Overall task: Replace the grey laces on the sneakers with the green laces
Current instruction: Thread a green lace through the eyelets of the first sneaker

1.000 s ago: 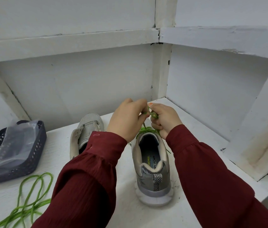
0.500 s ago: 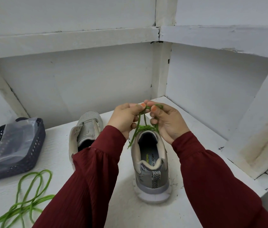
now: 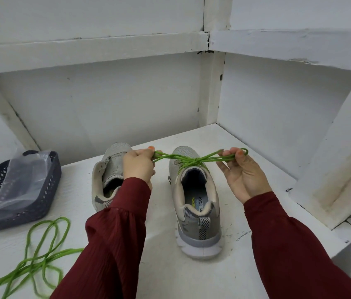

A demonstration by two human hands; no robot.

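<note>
Left hand (image 3: 139, 167): fingers curling and pinching one loop of the green lace (image 3: 194, 161), out to the left of the knot. Right hand (image 3: 243, 175): palm turning upward, thumb and fingers pinching the opposite loop out past the shoe's right side. The two hands are standing well apart, the lace stretching taut between them, its knot sitting over the tongue of the laced sneaker (image 3: 200, 214). That sneaker is standing upright on the white surface (image 3: 166, 268), heel facing the viewer, toe pointing toward the back wall (image 3: 105, 104). Second sneaker (image 3: 114, 160): standing beside it on the left, same heading, its heel partly hiding behind the left sleeve (image 3: 114, 244). Bare surface is showing between the two shoes and in front of the laced sneaker's heel. Loose green lace (image 3: 40, 262): lying in slack coils on the near left of the surface, apart from both sneakers, one strand reaching the left sleeve. Dark mesh basket (image 3: 47, 203): sitting at the far left, holding a clear plastic bag (image 3: 23, 175), its left side running out of view. To the right of the laced sneaker the surface is lying open up to the side wall (image 3: 278, 115), its chipped right edge ending near the right sleeve (image 3: 288, 255).
</note>
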